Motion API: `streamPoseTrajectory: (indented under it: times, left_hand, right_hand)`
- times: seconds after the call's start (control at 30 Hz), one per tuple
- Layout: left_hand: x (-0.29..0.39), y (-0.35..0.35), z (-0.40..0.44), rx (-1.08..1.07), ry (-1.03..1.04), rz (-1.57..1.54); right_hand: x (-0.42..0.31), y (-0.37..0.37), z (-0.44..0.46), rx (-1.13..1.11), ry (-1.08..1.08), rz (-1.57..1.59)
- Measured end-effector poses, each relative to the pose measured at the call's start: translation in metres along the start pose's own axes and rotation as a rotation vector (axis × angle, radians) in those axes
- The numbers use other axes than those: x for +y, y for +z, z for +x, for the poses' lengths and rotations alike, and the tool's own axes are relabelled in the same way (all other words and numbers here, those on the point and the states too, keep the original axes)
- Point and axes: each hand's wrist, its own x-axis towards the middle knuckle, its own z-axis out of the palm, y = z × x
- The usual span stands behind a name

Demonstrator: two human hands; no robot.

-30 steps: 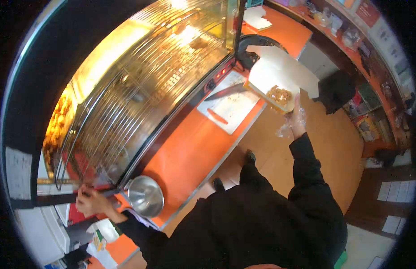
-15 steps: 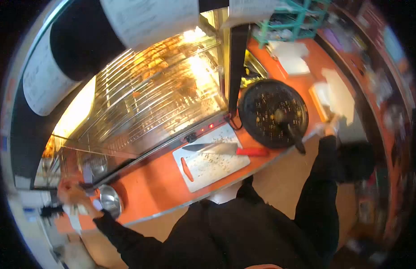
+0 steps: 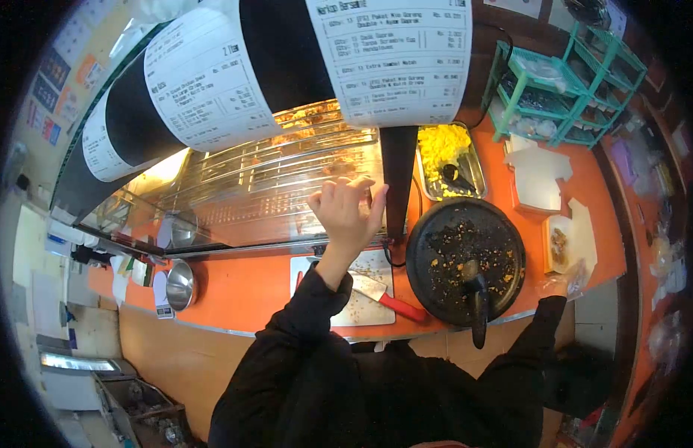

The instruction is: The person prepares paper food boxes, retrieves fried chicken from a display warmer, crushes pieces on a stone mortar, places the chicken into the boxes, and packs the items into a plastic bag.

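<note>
Food box [image 3: 559, 243]: head view, counter's [image 3: 230, 291] right end — long axis running away from the person, lid opened rightward.
Right hand [image 3: 561, 284]: plastic-covered, at the box's near end; grip cannot be told.
Left hand [image 3: 346, 213]: raised, fingers apart, nothing held.
Knife [image 3: 398, 302]: tip hidden behind the left sleeve [image 3: 305, 302].
Black pan [image 3: 466, 257]: between knife and box.

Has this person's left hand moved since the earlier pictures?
Yes. Along the lit cabinet, the left hand has moved right, from the end near the metal bowl to near the black post.
</note>
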Motion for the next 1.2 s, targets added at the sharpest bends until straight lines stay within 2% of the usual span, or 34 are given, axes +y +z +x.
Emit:
streamPoseTrajectory:
  times: [0.13, 0.3, 0.33, 0.37, 0.4, 0.43, 0.47, 0.5, 0.53, 0.57, 0.6, 0.67, 0.7, 0.77, 0.87, 1.03, 1.2]
  left_hand:
    - [-0.011, -0.007, -0.003, 0.008, 0.013, 0.042]
    - [-0.048, -0.040, -0.012, 0.031, -0.020, 0.135]
    - [-0.058, -0.047, -0.014, 0.078, -0.040, 0.149]
    - [-0.066, -0.056, -0.013, 0.078, -0.028, 0.135]
    - [-0.073, -0.067, -0.013, 0.084, -0.132, 0.094]
    - [-0.080, -0.076, -0.014, 0.088, -0.238, 0.054]
    - [-0.090, -0.084, -0.016, 0.084, -0.231, 0.044]
    - [-0.101, -0.089, -0.019, 0.102, -0.292, 0.021]
    - [-0.110, -0.093, -0.022, 0.119, -0.353, -0.001]
    - [-0.117, -0.097, -0.024, 0.137, -0.389, -0.037]
    - [-0.122, -0.101, -0.023, 0.135, -0.381, -0.044]
    - [-0.129, -0.109, -0.022, 0.151, -0.440, -0.116]
    - [-0.134, -0.112, -0.024, 0.130, -0.439, -0.081]
    - [-0.136, -0.116, -0.023, 0.112, -0.397, -0.040]
    - [-0.140, -0.117, -0.024, 0.101, -0.385, -0.059]
    - [-0.140, -0.117, -0.024, 0.072, -0.392, -0.013]
    - [-0.142, -0.115, -0.022, 0.088, -0.400, -0.096]
  right_hand:
    - [-0.086, 0.040, -0.050, -0.422, -0.114, -0.048]
    - [-0.177, 0.123, -0.149, -1.232, -0.275, -0.244]
    - [-0.189, 0.142, -0.172, -1.351, -0.371, -0.311]
    - [-0.201, 0.157, -0.197, -1.357, -0.562, -0.365]
    - [-0.180, 0.185, -0.210, -1.302, -0.985, -0.463]
    - [-0.177, 0.205, -0.228, -1.289, -0.977, -0.464]
    - [-0.180, 0.225, -0.248, -1.483, -0.429, 0.180]
    - [-0.183, 0.246, -0.267, -1.513, 0.162, 0.815]
    - [-0.178, 0.270, -0.281, -1.370, 0.786, 1.422]
    - [-0.124, 0.328, -0.277, -1.477, 1.062, 1.461]
    - [-0.117, 0.354, -0.281, -1.501, 1.486, 1.608]
    - [-0.168, 0.363, -0.280, -1.291, 1.328, 1.443]
    - [-0.179, 0.381, -0.280, -1.245, 1.179, 1.373]
    - [-0.184, 0.419, -0.283, -1.198, 0.857, 1.266]
    - [-0.176, 0.461, -0.284, -1.154, 0.526, 1.153]
    - [-0.167, 0.485, -0.283, -1.111, 0.140, 0.993]
    - [-0.160, 0.459, -0.278, -1.103, -0.189, 0.825]
